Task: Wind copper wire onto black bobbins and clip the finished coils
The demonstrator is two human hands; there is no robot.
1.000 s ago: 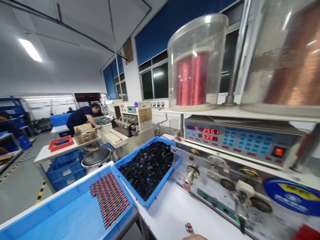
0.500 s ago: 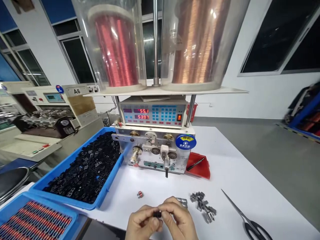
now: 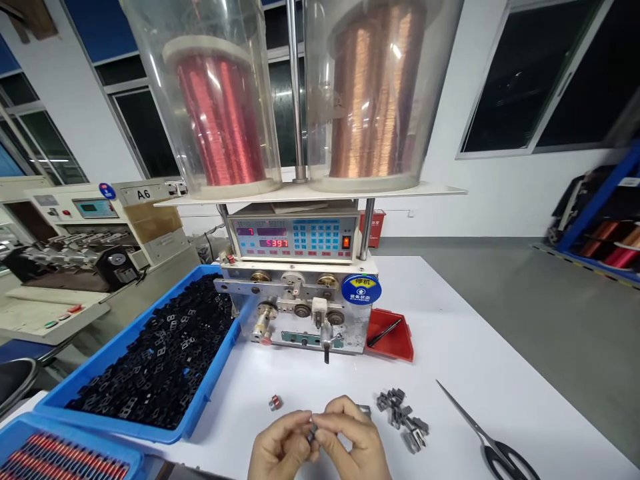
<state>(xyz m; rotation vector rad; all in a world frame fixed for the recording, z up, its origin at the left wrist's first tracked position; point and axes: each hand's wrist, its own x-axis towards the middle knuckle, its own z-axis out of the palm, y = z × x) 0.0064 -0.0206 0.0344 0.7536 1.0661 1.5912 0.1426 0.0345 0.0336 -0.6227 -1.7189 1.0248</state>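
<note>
Worker seated at white bench (image 3: 500,373), facing the coil winding machine (image 3: 300,293). Both hands are low at the near edge, straight in front of the machine. Left hand (image 3: 280,450) and right hand (image 3: 353,447) meet fingertip to fingertip, pinched together on one small dark part (image 3: 312,435); mostly covered, so I cannot tell what it is beyond small and dark.

Just right of the hands, nearer the machine: a loose heap of grey metal pieces (image 3: 403,417). Left of the hands, a single small wound coil (image 3: 275,402) lies alone on the bench. Scissors (image 3: 480,433) well to the right. Red tray (image 3: 393,337) with a pen touches the machine's right foot. Blue bin of black bobbins (image 3: 150,360) to the machine's left; a second blue tray of red coils (image 3: 65,460) in front of that.

My reading: mid-assembly, fitting something onto the held part by fingertip. The following move probably wants a fine, square alignment and a steady pinch; the part looks easy to drop.
</note>
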